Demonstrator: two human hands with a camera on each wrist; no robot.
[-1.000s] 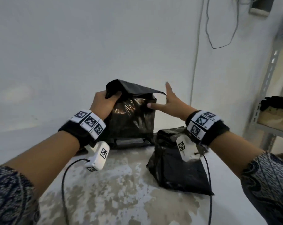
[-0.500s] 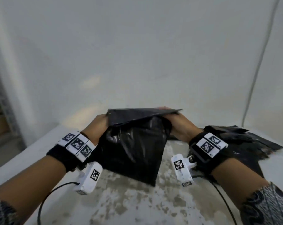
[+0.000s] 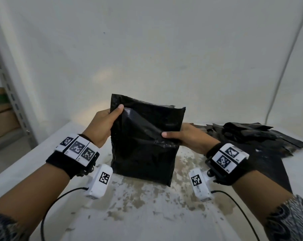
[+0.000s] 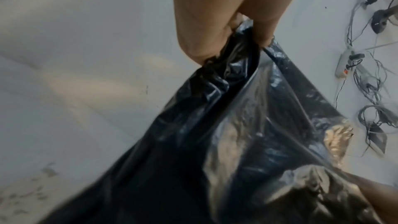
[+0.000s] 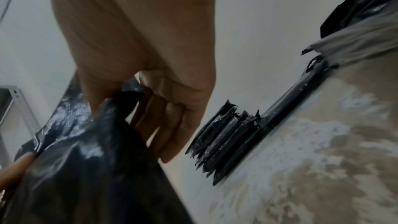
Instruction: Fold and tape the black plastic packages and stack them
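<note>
A black plastic package (image 3: 143, 145) stands upright in the air just above the worn white table (image 3: 147, 206), between both hands. My left hand (image 3: 105, 124) pinches its upper left corner, thumb on the near face. My right hand (image 3: 183, 136) grips the right edge lower down, thumb in front and fingers behind. In the left wrist view the left hand (image 4: 226, 28) bunches the black plastic (image 4: 215, 142). In the right wrist view the right hand (image 5: 150, 83) holds the package (image 5: 86, 168) with fingers curled behind it.
A pile of black plastic packages (image 3: 254, 136) lies on the table to the right, also seen as several packages (image 5: 226, 135) edge-on. A metal shelf upright (image 3: 10, 94) stands at the left. Cables (image 4: 370, 91) hang on the wall.
The package has been raised from a slanted, flap-folded pose to upright. My left hand moved up to the top corner; my right hand slid down the right edge. The head view swung left.
</note>
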